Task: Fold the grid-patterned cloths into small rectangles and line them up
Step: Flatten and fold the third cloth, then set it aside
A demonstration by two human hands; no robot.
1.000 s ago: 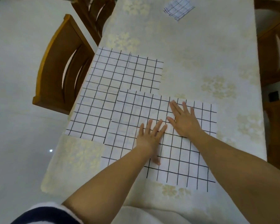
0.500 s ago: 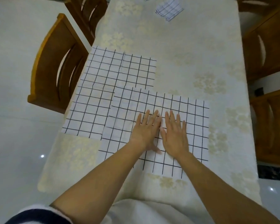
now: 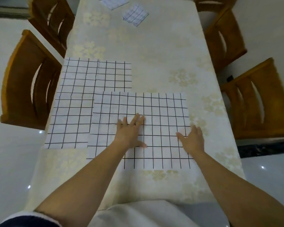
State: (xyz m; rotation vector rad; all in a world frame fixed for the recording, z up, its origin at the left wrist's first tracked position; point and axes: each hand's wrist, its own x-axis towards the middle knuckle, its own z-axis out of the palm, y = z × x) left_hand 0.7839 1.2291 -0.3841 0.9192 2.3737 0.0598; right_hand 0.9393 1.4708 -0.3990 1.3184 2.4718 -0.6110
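Note:
A white cloth with a black grid [image 3: 161,110] lies spread flat on the table near me. My left hand [image 3: 129,131] presses flat on its middle with fingers straight. My right hand [image 3: 193,139] lies flat on its right edge, fingers spread. A second flat grid cloth [image 3: 88,82] lies to the left, partly under the first one. At the far end sit two folded grid cloths: one small rectangle [image 3: 135,17] and another [image 3: 113,2] cut off by the top of the view.
The table [image 3: 154,46] wears a pale floral cover. Wooden chairs stand on the left [image 3: 28,82] and the right [image 3: 259,99], with more chairs further back on both sides. A glossy tiled floor surrounds the table.
My hands were side by side on the middle of the near cloth. The right hand has slid out to the cloth's right edge; the left stays near the middle.

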